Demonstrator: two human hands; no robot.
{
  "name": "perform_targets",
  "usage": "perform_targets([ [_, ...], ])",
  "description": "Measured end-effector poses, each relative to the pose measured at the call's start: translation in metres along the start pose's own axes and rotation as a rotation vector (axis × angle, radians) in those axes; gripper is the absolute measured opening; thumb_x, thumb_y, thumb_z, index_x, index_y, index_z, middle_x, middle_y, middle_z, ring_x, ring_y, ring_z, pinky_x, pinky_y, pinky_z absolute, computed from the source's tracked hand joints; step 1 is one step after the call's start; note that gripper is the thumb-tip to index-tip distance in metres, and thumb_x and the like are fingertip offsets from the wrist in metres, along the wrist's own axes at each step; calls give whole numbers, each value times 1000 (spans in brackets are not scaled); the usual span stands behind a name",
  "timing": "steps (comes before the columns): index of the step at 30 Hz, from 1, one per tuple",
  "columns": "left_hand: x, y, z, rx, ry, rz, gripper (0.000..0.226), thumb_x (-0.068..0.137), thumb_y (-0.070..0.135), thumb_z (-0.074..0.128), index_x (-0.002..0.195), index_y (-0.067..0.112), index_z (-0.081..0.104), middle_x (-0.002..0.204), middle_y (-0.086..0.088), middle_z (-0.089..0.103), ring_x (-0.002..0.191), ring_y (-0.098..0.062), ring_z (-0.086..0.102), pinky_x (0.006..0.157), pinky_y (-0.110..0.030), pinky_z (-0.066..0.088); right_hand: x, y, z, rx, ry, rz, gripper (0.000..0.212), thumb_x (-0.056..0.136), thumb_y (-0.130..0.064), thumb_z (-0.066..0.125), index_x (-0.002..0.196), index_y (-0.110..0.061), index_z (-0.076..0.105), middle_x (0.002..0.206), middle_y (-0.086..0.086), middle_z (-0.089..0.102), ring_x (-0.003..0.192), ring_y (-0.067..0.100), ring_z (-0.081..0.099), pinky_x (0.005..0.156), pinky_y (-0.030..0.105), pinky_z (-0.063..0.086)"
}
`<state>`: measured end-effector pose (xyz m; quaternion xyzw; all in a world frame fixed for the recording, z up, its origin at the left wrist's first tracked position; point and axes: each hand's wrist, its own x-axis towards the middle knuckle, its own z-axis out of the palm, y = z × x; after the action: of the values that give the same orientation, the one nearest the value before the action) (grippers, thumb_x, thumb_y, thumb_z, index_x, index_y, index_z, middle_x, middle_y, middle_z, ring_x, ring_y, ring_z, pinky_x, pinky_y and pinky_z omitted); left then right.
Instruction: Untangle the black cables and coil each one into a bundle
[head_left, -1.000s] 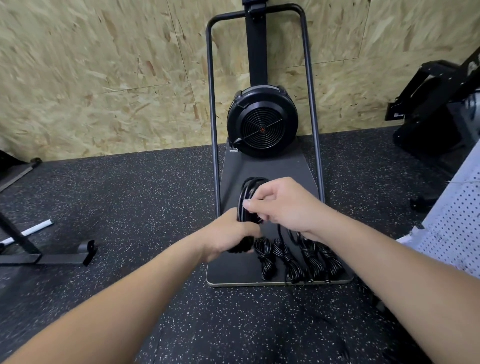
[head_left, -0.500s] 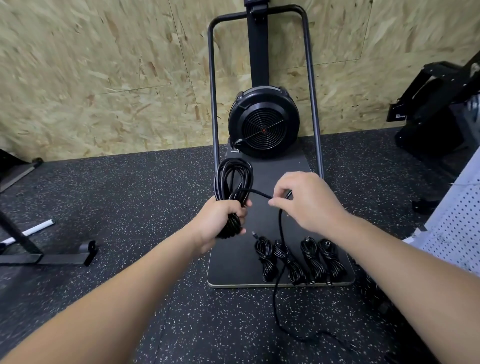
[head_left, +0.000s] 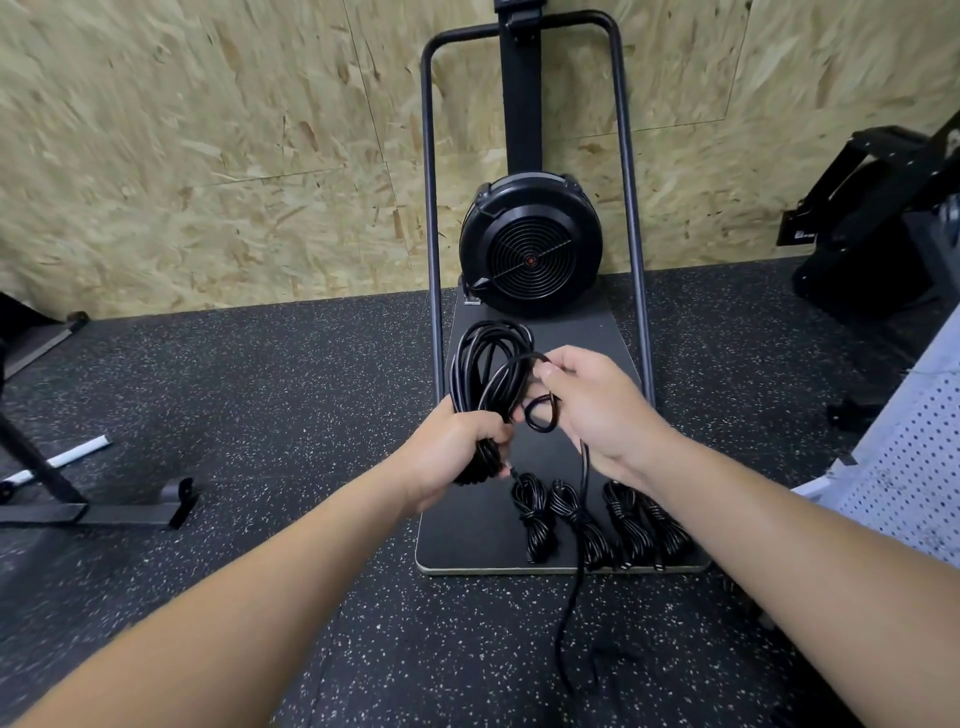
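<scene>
Black cable coil (head_left: 485, 374): gathered loops upright in my left hand (head_left: 453, 453), grip curled round their lower part. My right hand (head_left: 592, 410) pinches the free strand, which trails down to the floor (head_left: 260, 415). Four finished cable bundles (head_left: 597, 519) lie side by side on the black base plate (head_left: 467, 540).

No text is showing clearly enough to read; the small white mark on the black equipment (head_left: 802, 238) at right is staying too blurred.
</scene>
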<state>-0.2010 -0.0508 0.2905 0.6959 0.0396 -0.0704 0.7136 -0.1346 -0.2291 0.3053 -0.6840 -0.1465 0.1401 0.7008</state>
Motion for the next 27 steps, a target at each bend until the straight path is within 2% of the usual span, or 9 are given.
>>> perform_targets([
  [2, 0, -1, 1, 52, 46, 21, 17, 89, 0, 66, 103, 8, 71, 84, -13, 54, 71, -21, 55, 70, -40, 57, 1, -2, -2, 164, -65, 66, 25, 116, -6, 45, 119, 14, 61, 113, 41, 72, 93, 47, 72, 96, 55, 59],
  [4, 1, -2, 0, 73, 68, 28, 8, 95, 4, 69, 99, 11, 71, 83, -12, 53, 71, -20, 54, 71, -41, 56, 2, -4, -11, 162, -113, 130, 22, 115, -3, 47, 114, 13, 63, 110, 35, 76, 105, 45, 79, 102, 52, 62],
  [8, 3, 1, -8, 77, 129, 53, 6, 98, 12, 73, 99, 9, 68, 81, -11, 50, 71, -21, 51, 69, -39, 56, -1, -8, -28, -300, -216, 167, 21, 112, -8, 51, 104, 7, 63, 90, 28, 78, 93, 33, 83, 64, 28, 55],
  [11, 2, 4, -12, 38, 154, 62, 12, 90, 14, 73, 101, 11, 71, 80, -10, 50, 71, -21, 52, 68, -37, 56, -5, -9, -27, -624, -307, 61, 23, 115, -17, 46, 105, -5, 62, 84, 6, 81, 74, 8, 76, 53, 28, 42],
  [13, 2, 4, -13, 29, 163, 62, 17, 86, 15, 72, 102, 11, 72, 80, -9, 50, 69, -21, 52, 67, -37, 56, -4, -3, -28, -822, -318, -87, 26, 115, -25, 47, 97, -17, 64, 100, -6, 80, 64, 4, 59, 63, 35, 46],
  [16, 1, 3, -12, 30, 156, 47, 17, 85, 14, 72, 101, 10, 72, 80, -10, 50, 68, -21, 51, 67, -37, 56, 4, 7, -31, -1154, -262, -286, 25, 112, -29, 57, 91, -24, 69, 124, -11, 60, 107, 14, 54, 98, 39, 44],
  [18, 2, -1, -10, 37, 153, 31, 14, 86, 11, 72, 100, 10, 74, 80, -9, 52, 69, -21, 52, 68, -38, 57, 10, 10, -27, -1278, -153, -344, 20, 111, -16, 58, 96, -16, 72, 115, -6, 57, 105, 22, 55, 90, 37, 47],
  [22, 4, -5, -5, 74, 148, 15, 13, 88, 8, 70, 99, 9, 76, 79, -9, 58, 72, -24, 55, 72, -41, 58, 8, 11, -15, -1092, 53, -214, 23, 106, -3, 50, 95, -17, 64, 96, -6, 68, 83, 27, 65, 67, 40, 53],
  [27, 4, -2, 3, 146, 119, 83, 8, 92, 6, 68, 98, 3, 73, 83, -13, 56, 78, -29, 54, 68, -42, 60, 5, 0, -7, -678, 34, -117, 29, 114, -19, 42, 101, -21, 68, 98, -3, 74, 95, 22, 70, 85, 45, 57],
])
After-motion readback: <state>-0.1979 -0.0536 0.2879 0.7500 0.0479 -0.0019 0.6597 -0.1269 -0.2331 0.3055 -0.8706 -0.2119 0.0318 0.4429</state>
